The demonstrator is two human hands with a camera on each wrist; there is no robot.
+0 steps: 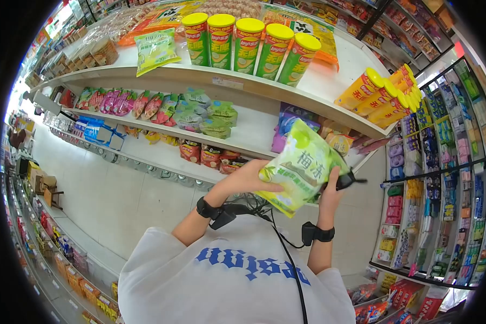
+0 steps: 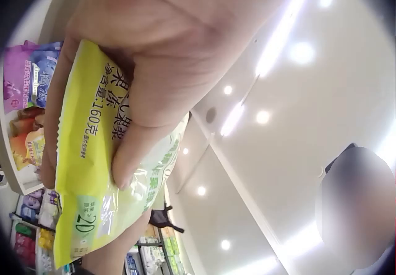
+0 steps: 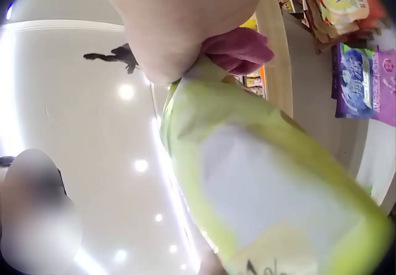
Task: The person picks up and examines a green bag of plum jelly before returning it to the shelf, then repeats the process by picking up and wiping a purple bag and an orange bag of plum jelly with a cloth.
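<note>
A green and yellow snack bag (image 1: 302, 167) is held up in front of the chest, tilted, between both hands. The left hand (image 1: 245, 178) grips its lower left edge, and in the left wrist view that thumb lies across the bag's (image 2: 86, 163) printed face. On the bag's right side the right hand (image 1: 331, 197) pinches the edge, thumb on the front, fingers mostly hidden behind. Something dark (image 1: 351, 180) sticks out beside the right hand; a dark red cloth-like thing (image 3: 238, 49) shows by it in the right wrist view.
A white shelf (image 1: 243, 81) ahead carries a similar green bag (image 1: 156, 50), several green canisters (image 1: 220, 43) and yellow canisters (image 1: 364, 89). Its lower tier holds green pouches (image 1: 218, 116), purple bags and red packets (image 1: 190, 151). A hanging-goods rack (image 1: 443, 178) stands right.
</note>
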